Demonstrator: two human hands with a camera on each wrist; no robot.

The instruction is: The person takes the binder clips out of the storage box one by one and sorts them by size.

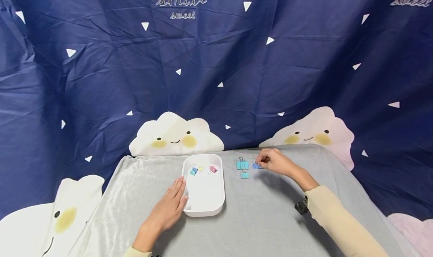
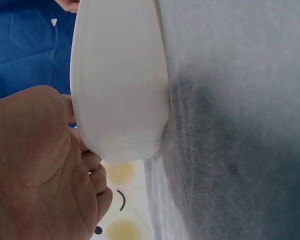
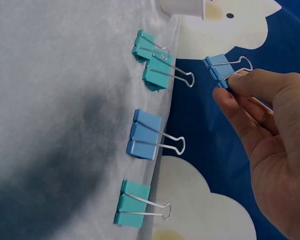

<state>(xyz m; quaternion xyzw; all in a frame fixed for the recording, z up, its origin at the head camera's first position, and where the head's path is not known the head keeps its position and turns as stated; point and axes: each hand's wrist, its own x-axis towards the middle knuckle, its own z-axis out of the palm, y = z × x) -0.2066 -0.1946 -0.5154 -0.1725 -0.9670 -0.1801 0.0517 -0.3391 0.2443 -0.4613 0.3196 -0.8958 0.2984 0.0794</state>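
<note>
While the right hand (image 1: 276, 162) pinches one blue clip (image 3: 220, 69), the straight-fingered left hand (image 1: 167, 207) touches one rounded white tray (image 1: 205, 193); three teal clips (image 3: 157, 75) lie on velvety cloth (image 1: 253, 223).

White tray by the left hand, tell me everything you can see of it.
The white tray is an open-topped rectangle with rounded corners and smooth walls, plastic by its look. It sits upright on the gray cloth, its long sides running away from the person. Toward its far end lie small clips in blue, teal, yellow and pink. The left hand rests its fingers against the left rim.
</note>
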